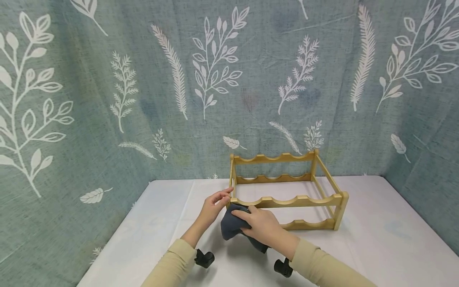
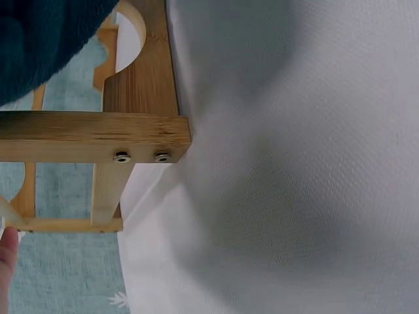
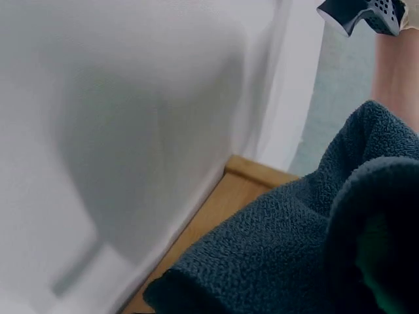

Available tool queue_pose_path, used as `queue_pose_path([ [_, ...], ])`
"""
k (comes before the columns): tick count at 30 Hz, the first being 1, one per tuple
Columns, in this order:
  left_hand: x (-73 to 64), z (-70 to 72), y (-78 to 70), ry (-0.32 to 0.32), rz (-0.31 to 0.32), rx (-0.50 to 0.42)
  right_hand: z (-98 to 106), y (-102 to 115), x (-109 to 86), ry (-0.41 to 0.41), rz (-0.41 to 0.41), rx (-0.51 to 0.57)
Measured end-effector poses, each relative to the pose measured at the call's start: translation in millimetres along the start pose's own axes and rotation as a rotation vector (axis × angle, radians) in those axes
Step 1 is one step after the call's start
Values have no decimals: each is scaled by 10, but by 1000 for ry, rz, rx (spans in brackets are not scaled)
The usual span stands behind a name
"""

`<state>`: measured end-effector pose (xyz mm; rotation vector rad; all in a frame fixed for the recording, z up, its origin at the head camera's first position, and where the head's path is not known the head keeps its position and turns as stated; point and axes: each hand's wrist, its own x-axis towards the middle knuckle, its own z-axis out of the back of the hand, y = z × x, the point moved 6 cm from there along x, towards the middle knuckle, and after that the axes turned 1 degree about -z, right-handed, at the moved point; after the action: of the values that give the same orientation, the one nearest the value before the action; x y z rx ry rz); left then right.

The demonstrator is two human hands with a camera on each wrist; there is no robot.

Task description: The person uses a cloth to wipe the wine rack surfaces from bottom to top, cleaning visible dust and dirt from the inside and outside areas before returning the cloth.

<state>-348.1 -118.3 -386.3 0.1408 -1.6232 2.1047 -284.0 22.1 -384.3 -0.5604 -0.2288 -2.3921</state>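
A bamboo wine rack with scalloped rails stands upright on the white-covered table. My right hand grips a dark blue-grey terry cloth against the rack's front left corner, with part of the cloth hanging below the hand. In the right wrist view, the bunched cloth covers much of a wooden bar. My left hand holds the rack at the top of the same corner, its fingers across the left side. One fingertip shows beside a thin rail in the left wrist view, where two bolts mark the rack's post.
A patterned blue-green curtain hangs behind the table and along both sides. White tabletop extends right of the rack and to the left. Black wrist cameras stick out beneath both forearms.
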Motion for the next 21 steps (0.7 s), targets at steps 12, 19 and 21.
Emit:
queue_pose_path([
  [12, 0, 9, -7, -13, 12, 23, 223, -448, -398, 53, -101, -27],
  [19, 5, 1, -2, -5, 16, 26, 391, -799, -740, 58, -218, -65],
  [21, 7, 3, -1, -6, 13, 25, 458, -895, -832, 58, -251, -71],
])
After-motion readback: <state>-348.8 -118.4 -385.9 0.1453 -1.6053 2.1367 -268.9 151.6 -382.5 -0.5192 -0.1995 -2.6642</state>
